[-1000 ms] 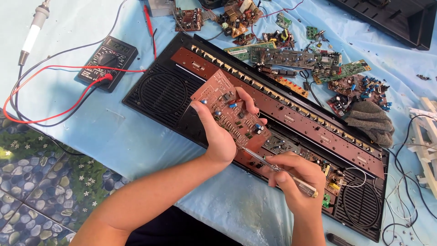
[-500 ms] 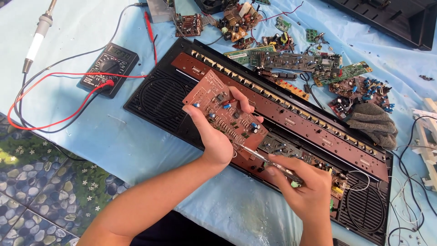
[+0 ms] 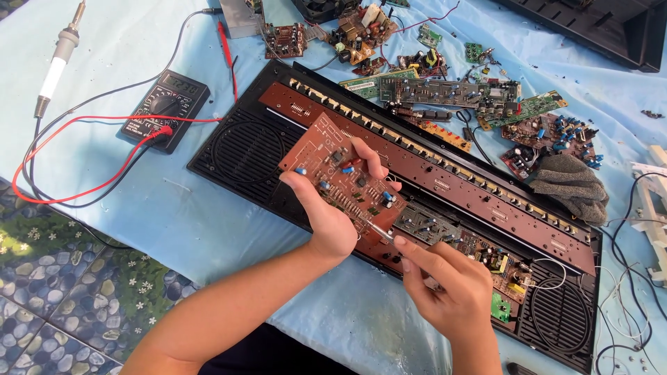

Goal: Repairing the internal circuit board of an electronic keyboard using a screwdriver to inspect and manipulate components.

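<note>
Brown and full of little parts, the circuit board [image 3: 340, 177] sits in the left hand [image 3: 332, 212], tilted up above the long black radio case [image 3: 278, 180]. The left hand's fingers wrap both edges of the board and hold it tight. The right hand [image 3: 448, 288] is pinched shut around a thin metal tool [image 3: 379, 230]. The tool's tip touches the lower right corner of the board.

Half a second ago the right hand was lower and more to the right, and the tool lay flatter. Now the hand is closer to the board. The left hand holds the board in about the same place as before.

Behind the board, the case lies open on the blue cloth [image 3: 139, 201], with a round speaker grille [image 3: 246, 149] at each end. A black meter [image 3: 165, 107] with red and black wires lies to the left. A soldering iron [image 3: 59, 59] rests near the far left corner. Many small green boards [image 3: 451, 90] and a grey rag [image 3: 570, 184] lie at the far right.
</note>
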